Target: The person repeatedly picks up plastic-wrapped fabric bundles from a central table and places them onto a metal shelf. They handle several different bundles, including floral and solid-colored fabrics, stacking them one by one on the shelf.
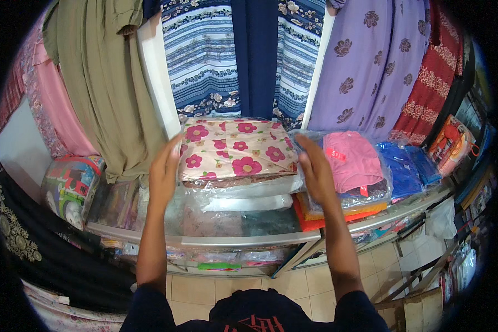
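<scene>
In front of me a stack of clear plastic-wrapped packets lies on a glass counter (162,220). Its top packet holds folded cream fabric with pink flowers (236,149). A brown edge and white packets (249,202) show beneath. My left hand (164,172) is held along the stack's left side, fingers stretched away from me. On the opposite side, my right hand (317,172) has its thumb and fingers apart at the packet's edge. Whether either palm presses on the plastic cannot be made out. Right of that hand lies a pink panty (352,159) with red tags, on another wrapped pile.
Blue packets (402,168) and an orange bundle (452,145) lie farther right. At left sits a cartoon-print packet (72,189). Hanging garments, among them an olive dress (101,91) and a purple dress (365,70), back the counter. Packets fill a shelf under the glass, above floor tiles (195,288).
</scene>
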Tool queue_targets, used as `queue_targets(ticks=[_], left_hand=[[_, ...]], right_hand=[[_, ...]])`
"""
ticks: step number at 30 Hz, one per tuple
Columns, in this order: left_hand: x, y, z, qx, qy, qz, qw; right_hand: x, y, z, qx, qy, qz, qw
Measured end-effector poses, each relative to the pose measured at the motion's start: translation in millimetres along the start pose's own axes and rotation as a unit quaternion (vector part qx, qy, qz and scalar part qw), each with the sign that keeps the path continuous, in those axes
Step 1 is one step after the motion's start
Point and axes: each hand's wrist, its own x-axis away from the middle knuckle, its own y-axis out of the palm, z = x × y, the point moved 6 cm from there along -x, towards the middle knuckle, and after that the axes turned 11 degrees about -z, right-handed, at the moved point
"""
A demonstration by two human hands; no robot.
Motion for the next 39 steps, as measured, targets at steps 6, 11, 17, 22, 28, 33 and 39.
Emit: queue_targets(ticks=[6, 11, 17, 22, 28, 33, 39], left_hand=[[74.7, 41.1, 11.7, -0.227, 0.054, 0.006, 0.972], [78.5, 60.9, -8.6, -0.264, 0.025, -0.012, 0.964], [88.7, 53.5, -13.9, -0.252, 0.058, 0.033, 0.965], [155.7, 57.1, -5.3, -0.077, 0.123, 0.141, 0.979], [227.6, 173.0, 2.8, 0.221, 0.096, -0.192, 0.951], [287.8, 253.2, 12.7, 0.314, -0.025, -0.462, 0.829], [391.0, 364.6, -65.1, 0.322, -0.179, -0.568, 0.736]], right_hand=[[61.8, 38.4, -30.1, 0.120, -0.004, -0.022, 0.993], [62.1, 64.1, -22.8, 0.186, 0.014, -0.057, 0.981], [68.5, 67.0, -21.7, 0.171, 0.018, -0.047, 0.984], [133.6, 53.6, -33.5, 0.123, 0.062, 0.056, 0.989], [250.7, 65.3, -38.9, 0.198, 0.194, 0.060, 0.959], [356.3, 55.5, 0.7, 0.100, 0.351, 0.125, 0.923], [553.7, 88.2, 101.5, -0.009, 0.526, 0.202, 0.826]])
